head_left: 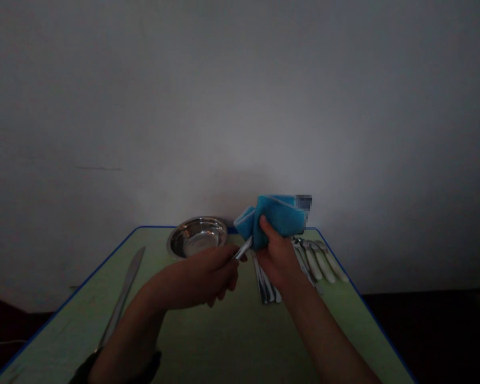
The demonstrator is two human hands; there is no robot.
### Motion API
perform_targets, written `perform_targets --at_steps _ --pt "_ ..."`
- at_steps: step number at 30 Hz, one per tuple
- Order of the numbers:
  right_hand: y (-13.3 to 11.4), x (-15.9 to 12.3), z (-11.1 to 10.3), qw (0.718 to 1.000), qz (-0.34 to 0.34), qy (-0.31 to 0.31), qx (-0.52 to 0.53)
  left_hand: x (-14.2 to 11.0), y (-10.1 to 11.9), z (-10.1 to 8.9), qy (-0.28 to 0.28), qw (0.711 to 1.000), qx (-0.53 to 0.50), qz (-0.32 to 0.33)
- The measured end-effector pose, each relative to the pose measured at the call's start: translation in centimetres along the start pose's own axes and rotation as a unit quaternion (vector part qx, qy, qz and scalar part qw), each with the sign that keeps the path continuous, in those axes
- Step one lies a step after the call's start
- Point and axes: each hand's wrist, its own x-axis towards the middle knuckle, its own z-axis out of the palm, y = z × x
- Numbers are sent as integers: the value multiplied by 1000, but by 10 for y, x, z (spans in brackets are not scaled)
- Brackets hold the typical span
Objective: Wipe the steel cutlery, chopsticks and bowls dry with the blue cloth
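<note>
My left hand is closed around the shiny handle of a piece of metal cutlery. The cutlery's far end is covered by a folded blue cloth with a pale edge, so its exact kind is hidden. Gripping that cloth, my right hand has its thumb pressed on the near side. Both hands are above the table, close together. A pixelated patch hides the cloth's right end.
A steel bowl stands at the table's back edge. One table knife lies on the left. Several metal utensils lie beneath my hands, and several white-handled pieces of cutlery on the right. The green table has a blue rim; a wall rises behind.
</note>
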Motion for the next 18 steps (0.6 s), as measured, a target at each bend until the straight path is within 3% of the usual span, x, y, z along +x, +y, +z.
perform_targets --at_steps 4,9,13,16,18 --pt "-17 7 -3 999 -13 20 35 -7 -8 -9 -27 999 -40 -9" --pt "-45 10 -12 999 -31 -41 0 -9 -21 -22 50 995 -80 32" --pt "-59 4 -25 987 -34 -103 -122 -5 -23 -23 82 986 -145 -10" --pt "-61 -2 -35 955 -9 -149 -255 -1 -24 -23 106 988 -110 -16" --pt "-59 -3 -39 940 -7 -145 -308 0 -26 -24 133 990 -55 13"
